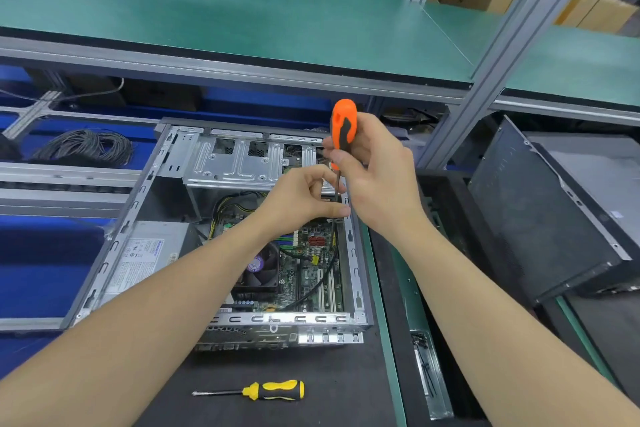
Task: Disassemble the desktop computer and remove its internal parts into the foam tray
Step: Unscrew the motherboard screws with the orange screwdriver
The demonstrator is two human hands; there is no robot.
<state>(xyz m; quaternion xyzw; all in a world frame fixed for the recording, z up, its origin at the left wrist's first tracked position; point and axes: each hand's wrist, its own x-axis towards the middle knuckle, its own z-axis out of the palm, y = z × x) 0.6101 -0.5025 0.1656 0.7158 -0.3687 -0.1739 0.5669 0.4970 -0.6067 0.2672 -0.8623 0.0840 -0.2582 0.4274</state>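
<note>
An open desktop computer case (114, 246) lies on its side on the black mat. Inside it I see the motherboard (311, 267), a CPU fan (261, 265), a grey power supply (142, 253) and a metal drive cage (235, 163). My right hand (377, 177) grips an orange-and-black screwdriver (343, 125) upright, its shaft pointing down near the case's right wall. My left hand (304, 198) pinches the shaft low down, fingers curled round it. The tip is hidden behind my left fingers.
A yellow-and-black screwdriver (273, 390) lies on the mat in front of the case. Black case panels (540, 218) lean at the right. A coil of black cable (86, 147) sits at the left. A green shelf (242, 21) runs overhead, held by an aluminium post (485, 80).
</note>
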